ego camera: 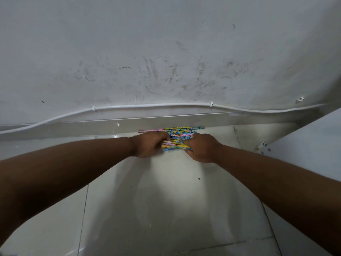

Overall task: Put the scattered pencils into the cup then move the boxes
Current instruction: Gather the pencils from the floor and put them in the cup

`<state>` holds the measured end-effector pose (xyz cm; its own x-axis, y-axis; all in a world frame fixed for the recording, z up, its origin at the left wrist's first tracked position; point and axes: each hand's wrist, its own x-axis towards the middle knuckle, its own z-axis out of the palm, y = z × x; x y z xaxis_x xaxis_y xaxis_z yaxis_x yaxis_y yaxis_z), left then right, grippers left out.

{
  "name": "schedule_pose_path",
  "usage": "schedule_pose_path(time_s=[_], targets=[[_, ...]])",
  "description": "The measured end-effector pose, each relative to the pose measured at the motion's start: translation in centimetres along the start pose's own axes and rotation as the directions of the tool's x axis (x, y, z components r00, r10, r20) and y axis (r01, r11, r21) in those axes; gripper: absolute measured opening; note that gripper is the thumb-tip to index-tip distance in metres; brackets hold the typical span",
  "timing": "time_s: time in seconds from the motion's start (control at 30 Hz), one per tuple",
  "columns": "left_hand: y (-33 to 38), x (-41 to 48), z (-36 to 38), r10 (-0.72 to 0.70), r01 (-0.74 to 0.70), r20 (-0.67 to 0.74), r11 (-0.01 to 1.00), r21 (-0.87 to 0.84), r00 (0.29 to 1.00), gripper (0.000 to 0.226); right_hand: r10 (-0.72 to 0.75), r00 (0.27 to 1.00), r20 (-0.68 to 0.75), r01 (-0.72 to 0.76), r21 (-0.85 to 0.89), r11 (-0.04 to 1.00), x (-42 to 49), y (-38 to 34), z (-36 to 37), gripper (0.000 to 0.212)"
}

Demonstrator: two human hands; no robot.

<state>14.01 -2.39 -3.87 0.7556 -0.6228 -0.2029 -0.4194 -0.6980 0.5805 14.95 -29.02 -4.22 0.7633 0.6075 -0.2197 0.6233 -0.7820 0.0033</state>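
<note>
Several colourful patterned pencils [180, 134] lie side by side on the white tiled floor [166, 200], close against the foot of the wall. My left hand [149, 144] grips the left ends of the nearer pencils with curled fingers. From the right, my right hand [202, 147] curls over the right ends of the same bunch. The farthest pencils lie untouched along the skirting. No cup or box is in view.
A scuffed white wall [166, 52] rises right behind the pencils, with a white cable [147, 106] clipped along its base. A white panel with a metal bracket [264, 146] stands at the right.
</note>
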Motion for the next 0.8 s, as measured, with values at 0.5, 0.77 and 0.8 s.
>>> schedule_pose_path(time_s=[0.5, 0.77, 0.8], targets=[[0.3, 1.7, 0.6, -0.047, 0.09, -0.163, 0.959, 0.269, 0.985, 0.045, 0.145, 0.971, 0.191, -0.165, 0.096, 0.982, -0.2, 2.1, -2.0, 0.057], [3.7, 1.6, 3.9, -0.172, 0.222, -0.239, 0.954, 0.201, 0.956, 0.06, 0.143, 0.954, 0.264, -0.168, 0.074, 0.983, -2.0, 4.3, -1.8, 0.012], [4.4, 1.7, 4.4, -0.182, 0.229, -0.205, 0.944, 0.239, 0.962, 0.063, 0.165, 0.951, 0.261, -0.194, 0.09, 0.977, -1.9, 4.6, -1.8, 0.016]])
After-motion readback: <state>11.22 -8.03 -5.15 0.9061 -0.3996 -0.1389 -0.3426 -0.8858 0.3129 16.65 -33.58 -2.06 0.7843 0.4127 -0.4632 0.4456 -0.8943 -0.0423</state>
